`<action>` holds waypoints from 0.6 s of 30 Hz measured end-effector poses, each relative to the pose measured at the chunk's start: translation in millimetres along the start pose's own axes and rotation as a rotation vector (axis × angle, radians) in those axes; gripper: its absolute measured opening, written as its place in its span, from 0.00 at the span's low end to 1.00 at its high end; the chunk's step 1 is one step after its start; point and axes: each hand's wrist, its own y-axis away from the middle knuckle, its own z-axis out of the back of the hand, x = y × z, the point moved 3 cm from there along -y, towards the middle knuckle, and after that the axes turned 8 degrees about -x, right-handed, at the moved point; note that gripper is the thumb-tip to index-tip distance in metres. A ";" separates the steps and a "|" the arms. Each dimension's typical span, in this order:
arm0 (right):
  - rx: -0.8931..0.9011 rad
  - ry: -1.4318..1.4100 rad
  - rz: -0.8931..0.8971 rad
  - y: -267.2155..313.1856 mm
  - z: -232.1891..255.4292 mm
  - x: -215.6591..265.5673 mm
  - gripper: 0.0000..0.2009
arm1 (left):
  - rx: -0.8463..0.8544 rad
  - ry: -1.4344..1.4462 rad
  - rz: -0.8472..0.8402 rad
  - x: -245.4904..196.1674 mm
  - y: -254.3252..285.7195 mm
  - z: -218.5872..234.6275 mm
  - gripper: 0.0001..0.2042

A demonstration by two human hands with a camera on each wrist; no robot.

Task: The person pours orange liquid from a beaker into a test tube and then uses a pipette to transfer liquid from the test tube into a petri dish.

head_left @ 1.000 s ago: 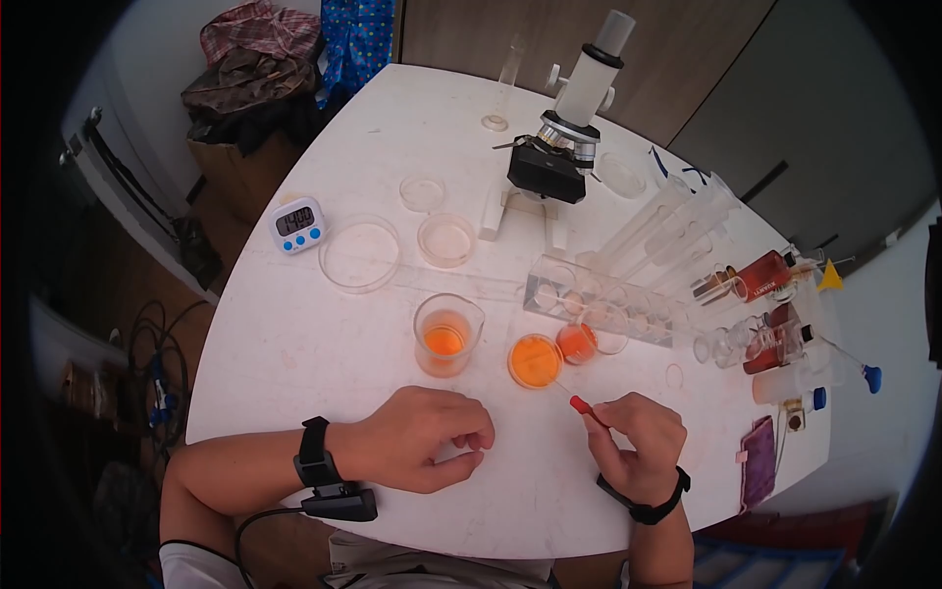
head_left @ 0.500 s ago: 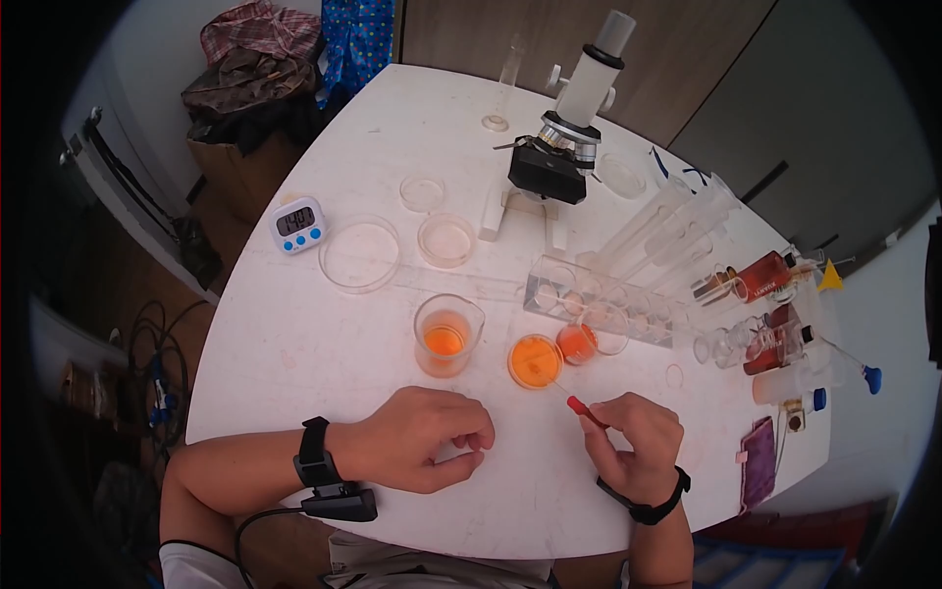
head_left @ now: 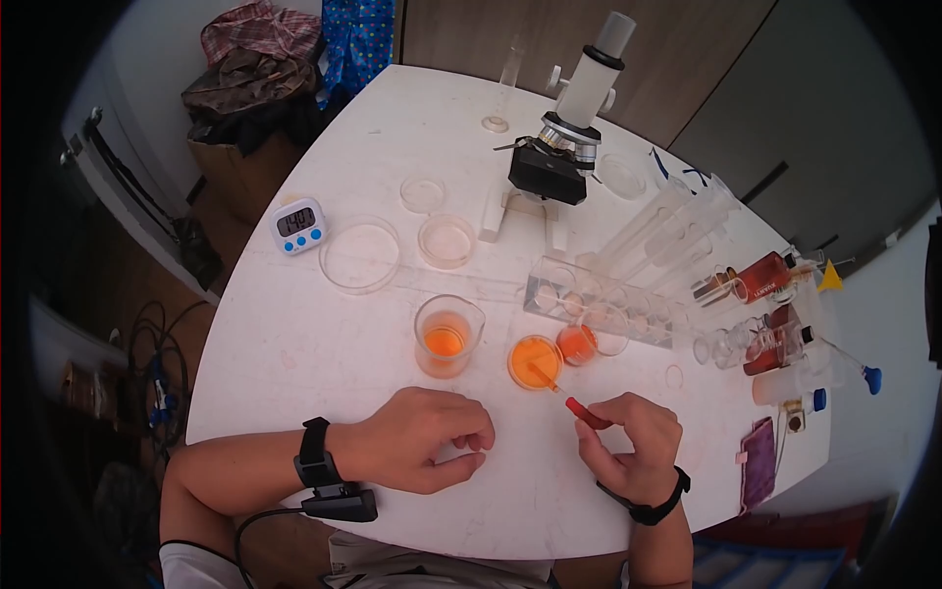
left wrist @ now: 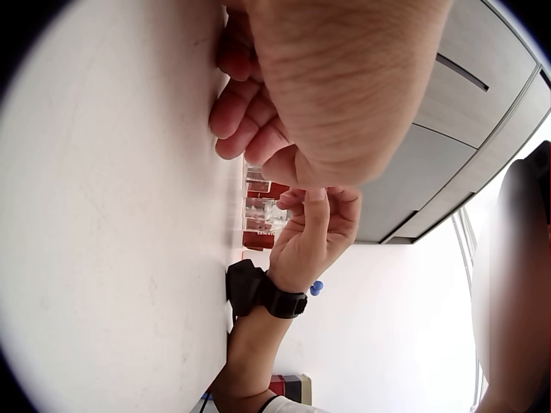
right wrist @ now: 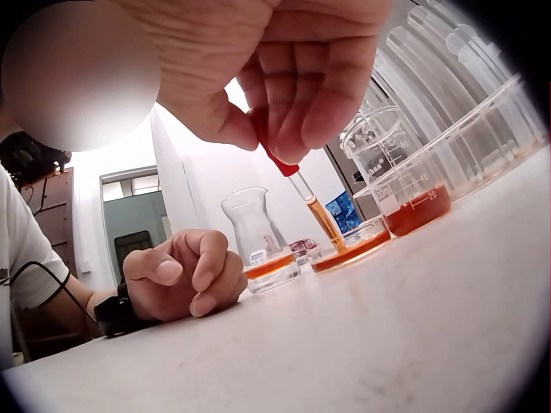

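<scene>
In the head view, my right hand (head_left: 636,447) pinches the red rubber bulb (head_left: 586,412) of a glass dropper between thumb and fingers. The dropper's tube (right wrist: 324,222) slants down into a shallow petri dish (head_left: 536,389) of orange liquid, and orange liquid stands inside the tube. My left hand (head_left: 422,440) rests on the table with fingers loosely curled, holding nothing. Just beyond it is a beaker (head_left: 429,363) with orange liquid at the bottom. Beside the dish, a small graduated beaker (right wrist: 417,211) holds red-orange liquid.
Behind the dish stands a clear rack (head_left: 549,294) with test tubes slanting back. A microscope (head_left: 549,167) is at the far side. Flat glass dishes (head_left: 358,290) and a timer (head_left: 297,226) lie to the left. Red-brown bottles (head_left: 765,277) and glassware crowd the right edge.
Orange liquid has risen in the dropper's tube, which looked clear before. My right hand has shifted slightly left, its fingers still on the bulb. The left hand has not moved.
</scene>
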 end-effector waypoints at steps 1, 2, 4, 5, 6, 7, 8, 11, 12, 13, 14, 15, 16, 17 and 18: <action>0.000 -0.001 -0.001 0.1 0.1 0.0 0.10 | 0.003 0.002 -0.003 0.2 0.3 -0.5 0.05; 0.012 -0.002 -0.010 0.2 0.1 -0.3 0.10 | 0.004 0.004 -0.002 -0.2 0.5 -0.7 0.05; 0.023 -0.001 -0.018 0.4 0.3 -0.6 0.11 | 0.015 -0.018 0.003 -0.9 -0.3 -0.3 0.05; 0.027 -0.008 -0.024 0.7 -0.5 -1.1 0.11 | 0.014 -0.019 0.002 -0.7 -0.3 -0.1 0.05; 0.031 -0.015 -0.030 0.5 -1.5 -1.7 0.11 | 0.010 -0.011 0.004 -0.2 0.0 -0.2 0.05; 0.031 -0.015 -0.029 0.6 -2.2 -1.9 0.11 | 0.007 -0.002 0.006 0.1 0.3 -0.4 0.05; 0.021 -0.007 -0.030 1.0 -2.5 -2.0 0.11 | 0.008 -0.002 0.006 -0.3 0.4 -0.4 0.05; 0.006 0.005 -0.026 2.0 -1.0 -2.0 0.12 | 0.012 -0.013 0.007 -1.1 -0.1 -0.4 0.05; -0.001 0.008 -0.020 1.8 -0.6 -2.1 0.12 | 0.010 -0.006 0.008 -0.1 0.2 -0.6 0.05; -0.001 0.007 -0.018 1.8 -0.9 -2.4 0.12 | 0.008 0.001 0.008 0.6 0.3 -0.5 0.05; -0.024 0.005 -0.019 2.3 -0.4 -2.6 0.12 | 0.007 0.000 0.009 0.4 0.3 -0.3 0.05; -0.047 0.003 -0.021 3.4 0.1 -2.8 0.13 | 0.008 -0.009 0.004 -0.2 0.0 -0.2 0.05; -0.047 0.003 -0.022 4.6 0.1 -2.9 0.13 | 0.010 -0.019 -0.001 -0.7 -0.1 -0.3 0.05; -0.074 -0.003 -0.025 5.4 0.8 -3.3 0.13 | 0.011 -0.018 -0.002 -0.6 0.0 -0.8 0.05; -0.102 -0.009 -0.027 5.7 1.4 -3.6 0.13 | 0.007 -0.007 0.001 0.0 0.3 -1.1 0.05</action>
